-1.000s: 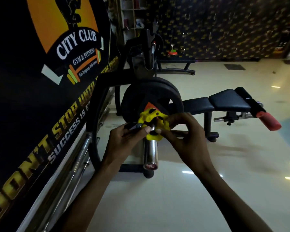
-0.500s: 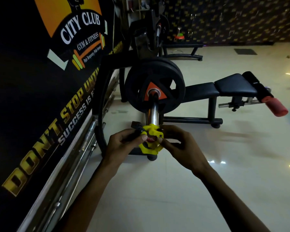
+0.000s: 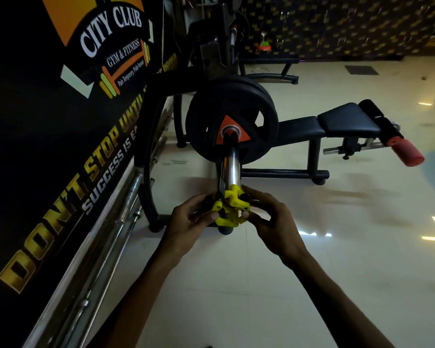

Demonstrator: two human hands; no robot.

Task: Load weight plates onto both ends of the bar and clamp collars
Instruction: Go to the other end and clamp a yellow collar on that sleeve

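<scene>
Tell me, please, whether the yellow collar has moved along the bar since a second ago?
Yes: the yellow collar slid from beside the weight plates out to the bar's near end.

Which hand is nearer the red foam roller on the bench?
Right. The right hand grips the yellow collar on the red foam roller's side; the left hand holds its far side.

Yellow plastic clamp collar (image 3: 231,209) w/ black lever sits at the near tip of my shiny chrome bar sleeve (image 3: 231,165). Black round weight plates (image 3: 232,124), orange triangle hub, upright further along the sleeve, well apart from collar.
</scene>
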